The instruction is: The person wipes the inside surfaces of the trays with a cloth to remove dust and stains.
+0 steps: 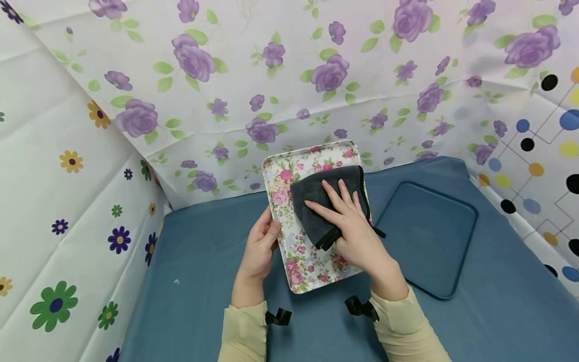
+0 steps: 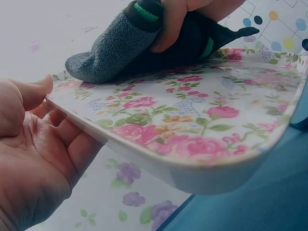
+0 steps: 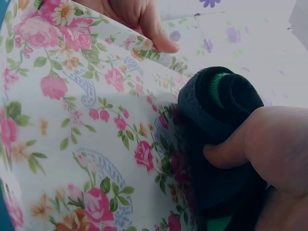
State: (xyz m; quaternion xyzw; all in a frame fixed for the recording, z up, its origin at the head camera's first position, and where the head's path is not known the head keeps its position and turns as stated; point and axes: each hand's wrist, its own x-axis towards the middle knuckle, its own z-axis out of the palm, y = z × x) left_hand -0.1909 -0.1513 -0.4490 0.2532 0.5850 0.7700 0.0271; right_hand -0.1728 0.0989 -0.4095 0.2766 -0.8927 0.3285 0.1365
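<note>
Sleeves [image 1: 244, 329] front floral tray [image 1: 298, 259] angled lengthwise forward-left.

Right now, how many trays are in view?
2: the floral tray in the left hand, beneath the cloth, and the blue tray on the table at right.

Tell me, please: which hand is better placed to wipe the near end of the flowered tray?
Probably the right hand: it lies spread over the dark cloth, which is on the flowered tray. The left hand is busy gripping the tray's side edge.
</note>
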